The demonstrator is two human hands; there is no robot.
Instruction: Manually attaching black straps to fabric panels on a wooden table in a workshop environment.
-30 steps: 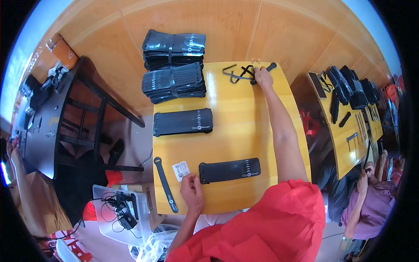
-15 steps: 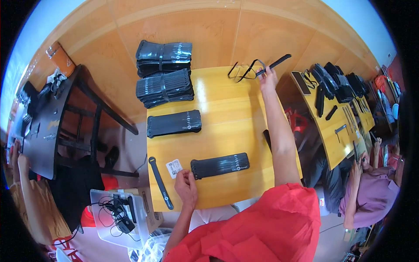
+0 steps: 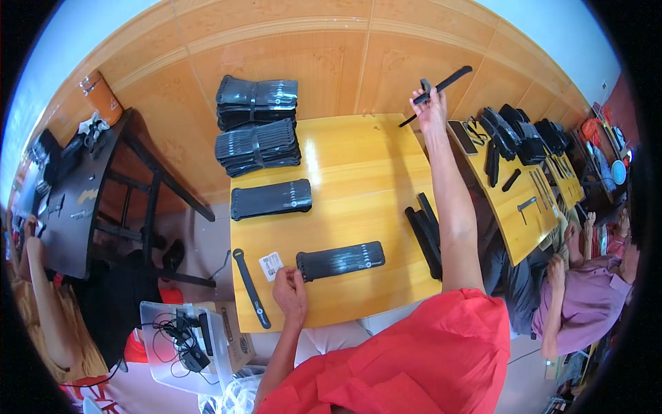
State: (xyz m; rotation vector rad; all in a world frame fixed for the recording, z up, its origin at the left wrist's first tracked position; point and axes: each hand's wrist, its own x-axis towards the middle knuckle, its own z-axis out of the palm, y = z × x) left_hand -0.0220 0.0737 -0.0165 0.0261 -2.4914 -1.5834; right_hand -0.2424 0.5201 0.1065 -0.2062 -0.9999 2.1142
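My right hand is raised beyond the far right corner of the yellow table, its fingers round a black strap that sticks out to the upper right. A thin dark end hangs below the hand. My left hand rests near the table's front edge, its fingertips pinched between a white printed label and the near pack of black straps; what they hold is hidden. A single black strap with a slotted end lies left of that hand. Farther back lies another flat pack of black straps.
Two banded bundles of straps are stacked at the table's far left. Black rolled pieces lie by my right forearm. A clear bin with cables stands at left. People sit at neighbouring tables, a dark one and a yellow one.
My right hand has moved slightly up and to the right with the strap; the thin loops hanging from it have swung in. My left hand stays in place by the label.
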